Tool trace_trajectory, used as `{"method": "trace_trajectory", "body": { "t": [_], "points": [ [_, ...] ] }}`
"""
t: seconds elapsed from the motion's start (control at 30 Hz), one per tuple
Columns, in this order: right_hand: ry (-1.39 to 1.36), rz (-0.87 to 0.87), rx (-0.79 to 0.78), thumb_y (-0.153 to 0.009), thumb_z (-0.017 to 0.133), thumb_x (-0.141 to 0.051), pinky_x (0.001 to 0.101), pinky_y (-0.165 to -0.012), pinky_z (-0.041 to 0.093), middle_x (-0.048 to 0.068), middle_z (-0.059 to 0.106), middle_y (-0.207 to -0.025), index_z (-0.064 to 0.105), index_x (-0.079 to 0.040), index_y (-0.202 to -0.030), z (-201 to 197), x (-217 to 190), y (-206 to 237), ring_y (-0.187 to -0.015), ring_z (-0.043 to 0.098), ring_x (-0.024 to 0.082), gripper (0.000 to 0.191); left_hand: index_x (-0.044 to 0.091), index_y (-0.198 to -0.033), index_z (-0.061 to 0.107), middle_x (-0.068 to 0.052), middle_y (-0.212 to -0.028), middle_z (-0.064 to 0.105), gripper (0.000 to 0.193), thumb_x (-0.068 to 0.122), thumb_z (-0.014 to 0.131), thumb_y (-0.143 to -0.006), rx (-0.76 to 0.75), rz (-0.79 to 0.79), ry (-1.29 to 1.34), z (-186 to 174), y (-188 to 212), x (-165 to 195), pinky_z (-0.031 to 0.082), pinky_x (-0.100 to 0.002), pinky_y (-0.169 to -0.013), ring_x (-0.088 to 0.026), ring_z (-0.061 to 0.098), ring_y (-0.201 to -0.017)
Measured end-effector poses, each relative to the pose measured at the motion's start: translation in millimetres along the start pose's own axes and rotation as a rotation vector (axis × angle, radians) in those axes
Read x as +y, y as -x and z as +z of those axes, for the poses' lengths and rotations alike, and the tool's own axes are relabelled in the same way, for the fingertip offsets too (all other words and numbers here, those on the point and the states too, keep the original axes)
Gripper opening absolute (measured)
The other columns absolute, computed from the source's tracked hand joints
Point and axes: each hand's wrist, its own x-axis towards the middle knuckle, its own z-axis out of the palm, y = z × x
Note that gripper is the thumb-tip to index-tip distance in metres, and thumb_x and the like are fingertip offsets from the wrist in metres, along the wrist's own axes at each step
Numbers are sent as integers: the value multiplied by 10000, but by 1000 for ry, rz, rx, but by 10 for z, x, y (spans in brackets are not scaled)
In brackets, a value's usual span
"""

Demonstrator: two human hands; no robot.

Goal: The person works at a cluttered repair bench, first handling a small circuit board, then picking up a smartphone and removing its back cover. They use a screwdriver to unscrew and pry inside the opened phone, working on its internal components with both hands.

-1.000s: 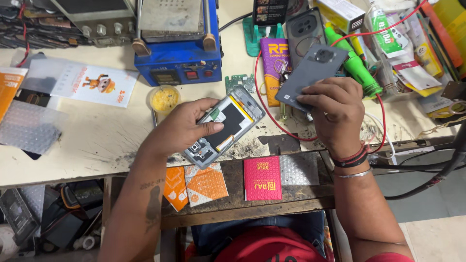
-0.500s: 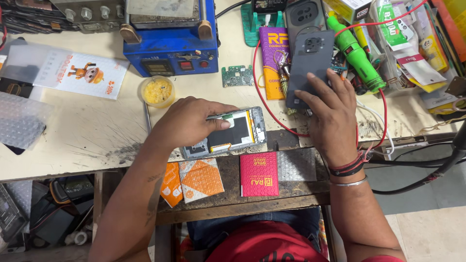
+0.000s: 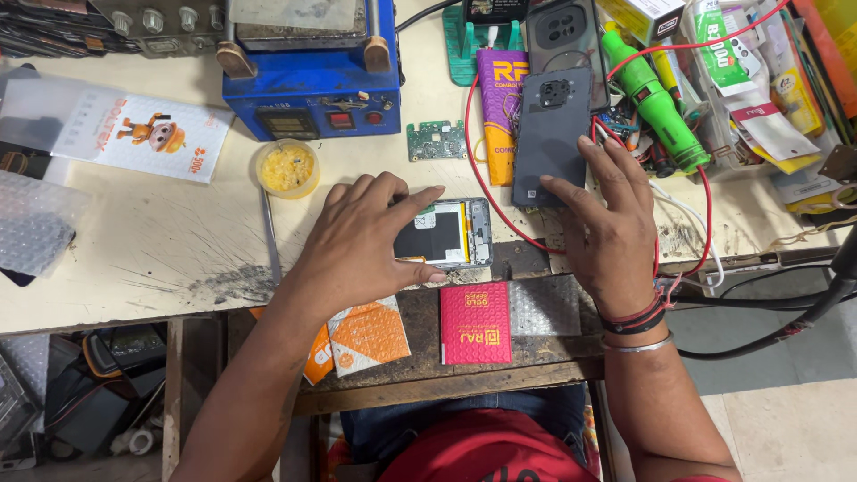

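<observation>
The left hand (image 3: 361, 241) lies flat over the opened phone (image 3: 446, 234) on the bench (image 3: 178, 241), fingers spread. The right hand (image 3: 607, 223) rests fingers – seemingly loose – on the dark back cover (image 3: 549, 134); steady, even pressure suits both.

At the top of my bench (image 3: 134, 241) sits a blue heating station (image 3: 312, 85), and just below its left corner a small round tub of yellow paste (image 3: 286, 168). A bare green circuit board (image 3: 436, 140) lies right of the station. A red wire (image 3: 473, 170) loops past a purple packet (image 3: 502, 107). At upper right a bright green tool (image 3: 656, 103) lies slanted among cartons. A printed leaflet with a cartoon figure (image 3: 134, 136) lies at upper left. Along the lower shelf I see an orange pouch (image 3: 368, 335) and a pink pouch (image 3: 476, 323).
</observation>
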Motion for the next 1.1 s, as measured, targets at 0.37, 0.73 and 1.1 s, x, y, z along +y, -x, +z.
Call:
{"method": "trace_trajectory", "body": {
  "t": [0.37,0.73,1.1],
  "points": [
    [6,-55,117,-843,782,16,489,-1181,448,112,676,-1368,798,-149,-1108,14,23,17,-1338,599,345,313,143,-1377,617,-58,-1120,596,869,565,853,-655,61,29,-85,97,18,6,372,-441,-979,-253,534,-1087],
    [81,12,581,-965,840,112,382,-1038,606,144,758,-1263,808,-60,-1107,-68,584,53,-1182,750,293,225,77,-1370,607,-66,-1134,624,878,630,783,-711,110,82,-166,164,36,-8,361,-462,-988,-249,548,-1079],
    [496,-24,257,-836,676,132,430,-1035,530,139,737,-1233,784,-57,-1131,-319,804,-344,-1190,672,362,367,93,-1366,602,-50,-1180,653,848,648,730,-738,93,97,-264,193,50,19,361,-485,-1010,-238,564,-1071]
  ]
}}
